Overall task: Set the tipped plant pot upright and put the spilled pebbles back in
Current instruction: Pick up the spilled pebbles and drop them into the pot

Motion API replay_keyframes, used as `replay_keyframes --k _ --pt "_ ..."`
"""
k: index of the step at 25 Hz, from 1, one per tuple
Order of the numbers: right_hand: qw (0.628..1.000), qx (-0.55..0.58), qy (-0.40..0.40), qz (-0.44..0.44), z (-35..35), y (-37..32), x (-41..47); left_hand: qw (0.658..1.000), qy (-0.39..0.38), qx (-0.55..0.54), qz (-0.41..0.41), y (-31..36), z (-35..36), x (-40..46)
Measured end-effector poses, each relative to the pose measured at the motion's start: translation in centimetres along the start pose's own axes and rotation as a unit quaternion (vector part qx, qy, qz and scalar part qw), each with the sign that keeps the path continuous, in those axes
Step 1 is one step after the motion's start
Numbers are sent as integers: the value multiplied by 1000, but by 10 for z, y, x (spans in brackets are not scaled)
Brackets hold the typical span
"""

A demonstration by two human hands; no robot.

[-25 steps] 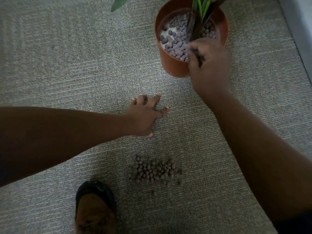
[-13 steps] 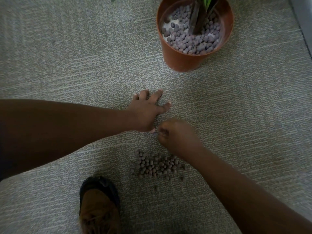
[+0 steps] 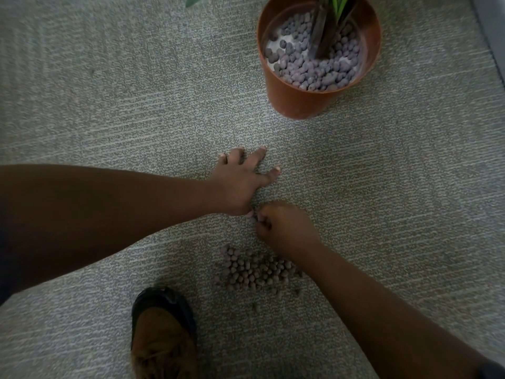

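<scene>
The orange plant pot (image 3: 295,102) stands upright on the carpet at the top right, with grey-purple pebbles (image 3: 314,69) around the plant's dark stem (image 3: 325,28). A pile of spilled pebbles (image 3: 254,272) lies on the carpet below the hands. My left hand (image 3: 237,184) rests flat on the carpet with its fingers spread, above the pile. My right hand (image 3: 287,228) is curled just beside the left thumb, and its fingertips pinch a small pebble (image 3: 252,218) at the carpet. A few stray pebbles lie below the pile.
My brown shoe (image 3: 164,332) stands on the carpet at the bottom, left of the pile. A grey wall edge (image 3: 492,28) runs down the far right. A green leaf tip (image 3: 194,0) pokes in at the top.
My right hand left the pot rim and came down to the carpet beside the left thumb, where it stays curled. The left hand has kept its place.
</scene>
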State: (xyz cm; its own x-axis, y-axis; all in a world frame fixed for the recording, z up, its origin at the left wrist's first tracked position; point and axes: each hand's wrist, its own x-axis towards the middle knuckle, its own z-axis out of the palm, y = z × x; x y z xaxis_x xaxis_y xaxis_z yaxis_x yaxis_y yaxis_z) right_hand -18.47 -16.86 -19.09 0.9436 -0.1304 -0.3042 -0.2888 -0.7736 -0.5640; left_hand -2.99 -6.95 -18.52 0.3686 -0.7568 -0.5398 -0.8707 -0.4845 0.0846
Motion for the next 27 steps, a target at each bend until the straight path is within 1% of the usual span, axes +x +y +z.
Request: replay_keyframes --k 4,7,9,10,11,12,13,15,16,17,20,23,24,25,26,27 --pt "1000 2 -10 26 4 -3 4 1000 5 -5 3 0 1 0" --pt "999 4 -23 27 1 -8 5 1000 6 -5 2 -1 3 0" --pt "999 -10 -37 32 -11 -12 2 1000 6 0 0 1 4 1" --pt "999 -18 -22 34 -24 -15 3 1000 8 3 -3 2 4 2" --pt "999 -26 18 26 -40 -18 6 1000 9 3 -7 2 5 2" --pt "996 -32 79 11 -59 -23 12 1000 9 -1 -9 1 4 2" --pt "987 -29 158 -4 -81 -28 20 1000 7 -1 -7 0 4 2" --pt "951 4 306 -30 -128 -33 42 1000 0 8 2 -1 4 2" --pt "936 25 348 -33 -149 -33 54 1000 -2 11 4 -2 5 2" --pt "930 45 363 -28 -167 -33 65 1000 -3 11 5 -2 5 2" --pt "946 54 320 15 -183 -25 82 1000 -5 7 8 -4 6 2" --pt "952 42 303 23 -163 -14 69 1000 -4 3 10 -3 6 3" --pt "958 39 285 21 -153 -11 61 1000 -4 3 8 -3 6 3" --pt "969 32 245 19 -141 -9 53 1000 -4 5 5 -3 5 3" --pt "983 20 179 17 -129 -7 43 1000 -3 6 3 -3 4 3" --pt "996 1 92 19 -115 -6 33 1000 -2 5 2 -3 5 2"
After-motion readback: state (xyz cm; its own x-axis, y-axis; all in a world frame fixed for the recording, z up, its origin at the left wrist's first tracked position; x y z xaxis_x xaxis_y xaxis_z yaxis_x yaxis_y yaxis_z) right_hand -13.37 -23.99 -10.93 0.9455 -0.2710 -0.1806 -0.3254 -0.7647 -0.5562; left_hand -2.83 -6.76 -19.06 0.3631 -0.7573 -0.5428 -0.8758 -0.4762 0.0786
